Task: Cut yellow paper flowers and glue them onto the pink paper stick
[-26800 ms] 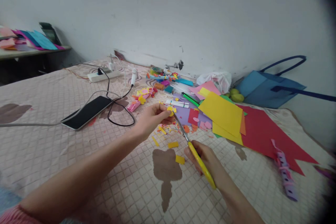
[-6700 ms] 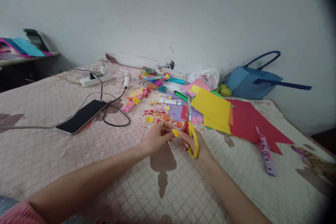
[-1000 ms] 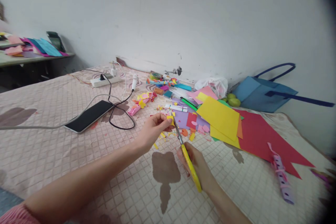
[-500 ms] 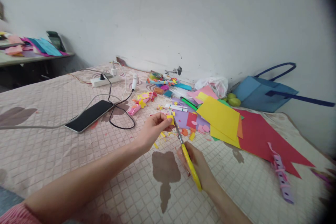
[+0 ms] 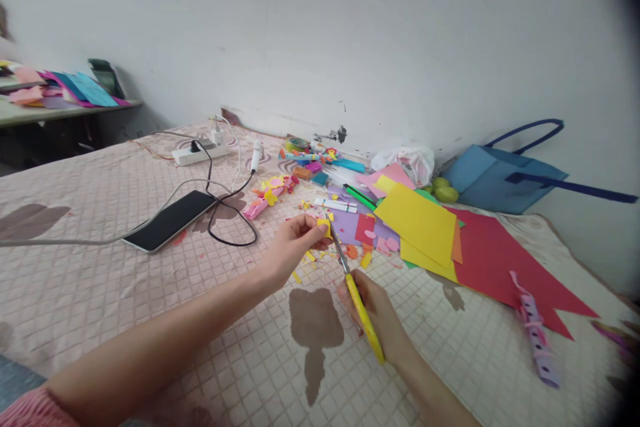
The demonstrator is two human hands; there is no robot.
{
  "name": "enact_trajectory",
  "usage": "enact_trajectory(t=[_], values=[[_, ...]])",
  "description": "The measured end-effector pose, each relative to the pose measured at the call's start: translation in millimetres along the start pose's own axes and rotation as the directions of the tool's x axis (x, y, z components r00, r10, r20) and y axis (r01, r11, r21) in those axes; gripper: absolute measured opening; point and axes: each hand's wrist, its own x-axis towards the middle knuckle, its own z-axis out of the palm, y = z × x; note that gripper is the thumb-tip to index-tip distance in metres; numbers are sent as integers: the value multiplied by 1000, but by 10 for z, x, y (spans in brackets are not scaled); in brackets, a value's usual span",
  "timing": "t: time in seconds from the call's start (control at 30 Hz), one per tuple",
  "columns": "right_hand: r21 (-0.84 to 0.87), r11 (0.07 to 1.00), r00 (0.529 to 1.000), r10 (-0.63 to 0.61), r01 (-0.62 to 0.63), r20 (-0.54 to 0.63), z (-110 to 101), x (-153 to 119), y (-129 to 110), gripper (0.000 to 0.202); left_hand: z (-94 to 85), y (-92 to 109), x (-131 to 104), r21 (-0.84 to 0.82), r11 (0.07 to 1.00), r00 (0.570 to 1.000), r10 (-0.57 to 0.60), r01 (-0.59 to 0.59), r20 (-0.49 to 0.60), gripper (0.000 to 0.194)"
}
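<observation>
With our left grip (image 5: 293,248) we pinch 1 small yellow paper (image 5: 325,223) above the cloth (image 5: 240,360); with our right grip (image 5: 381,308) we hold the scissors (image 5: 353,289), whose blades are at the paper's edge.

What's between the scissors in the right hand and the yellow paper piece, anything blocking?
Nothing visible. The right hand has the scissors with their blades at the right edge of the yellow paper piece; contact is unclear. The left hand pinches it from the left.
</observation>
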Motion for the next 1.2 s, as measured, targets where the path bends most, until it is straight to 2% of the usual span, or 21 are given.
enact_trajectory(t=[0.4,1.2], values=[[-54,998,1000,-9,9,-6,6,-4,26,29,-8,-2,9,-29,1000,1000,3,-2,13,21],[-32,999,1000,10,-10,-10,6,-21,36,30,-44,6,46,-21,999,999,44,-43,10,22]])
